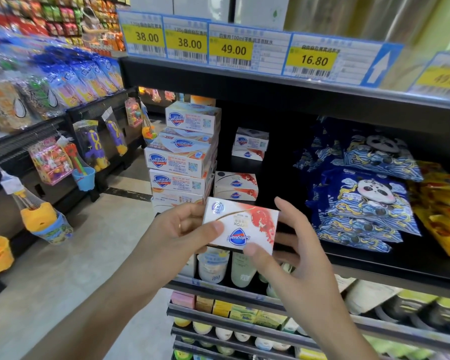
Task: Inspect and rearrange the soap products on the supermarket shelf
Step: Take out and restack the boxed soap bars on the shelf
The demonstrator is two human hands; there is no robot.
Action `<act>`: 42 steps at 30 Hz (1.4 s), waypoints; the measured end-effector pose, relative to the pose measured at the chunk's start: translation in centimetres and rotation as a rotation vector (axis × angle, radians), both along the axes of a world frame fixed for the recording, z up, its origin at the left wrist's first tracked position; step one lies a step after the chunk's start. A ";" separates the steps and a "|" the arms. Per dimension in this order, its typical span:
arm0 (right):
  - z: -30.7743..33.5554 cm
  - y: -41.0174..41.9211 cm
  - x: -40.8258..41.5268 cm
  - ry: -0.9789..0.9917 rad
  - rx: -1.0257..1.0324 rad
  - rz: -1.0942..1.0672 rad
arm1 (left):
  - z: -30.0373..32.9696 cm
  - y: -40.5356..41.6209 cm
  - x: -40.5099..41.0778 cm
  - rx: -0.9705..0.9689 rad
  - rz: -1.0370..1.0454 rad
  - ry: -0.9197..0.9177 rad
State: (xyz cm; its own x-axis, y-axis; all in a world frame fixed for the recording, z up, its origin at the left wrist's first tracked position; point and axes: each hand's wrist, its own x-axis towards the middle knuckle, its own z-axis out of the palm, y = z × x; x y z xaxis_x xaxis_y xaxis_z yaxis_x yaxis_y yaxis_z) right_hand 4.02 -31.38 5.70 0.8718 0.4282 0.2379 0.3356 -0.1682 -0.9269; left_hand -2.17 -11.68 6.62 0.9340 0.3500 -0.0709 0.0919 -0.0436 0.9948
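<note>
I am holding a white soap box in both hands in front of the black shelf; its blue Safeguard logo is reading upside down, with a red splash across one corner. My left hand is pinching the box's left end, thumb on top. My right hand is gripping the right end, thumb on the near edge, index finger raised. A stack of matching boxes is standing at the shelf's left edge; two lower piles are sitting behind the held box. The small print is too blurred to read, and the box's underside is hidden. Dark, open shelf room is lying between the piles and the blue panda packets.
</note>
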 end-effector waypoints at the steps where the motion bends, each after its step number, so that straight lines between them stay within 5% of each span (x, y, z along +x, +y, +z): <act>1: -0.2 -0.1 0.1 -0.078 -0.037 0.002 | 0.0 0.0 0.0 -0.004 0.015 0.024; 9: -0.3 0.0 1.5 -0.495 -0.264 0.068 | 0.3 0.3 0.3 -0.128 0.051 0.136; 17: -0.4 1.1 3.7 -0.336 -0.060 0.055 | 0.6 1.3 0.9 -0.354 0.091 0.151; 23: -0.7 3.0 9.2 -0.234 -0.125 -0.129 | -2.9 2.4 -0.4 0.498 0.072 -0.020; 27: -0.6 5.8 13.1 -0.225 -0.235 -0.144 | -4.3 2.9 -0.3 0.873 0.089 -0.019; 35: 0.4 8.2 15.1 -0.163 -0.396 -0.068 | -5.3 4.0 0.4 1.044 0.118 -0.003; 40: 3.3 9.9 17.2 0.044 -0.126 -0.254 | -5.5 4.5 0.5 1.056 0.118 -0.003; 42: 4.4 10.7 19.0 0.047 -0.183 -0.340 | -5.4 4.9 0.5 1.073 0.122 0.003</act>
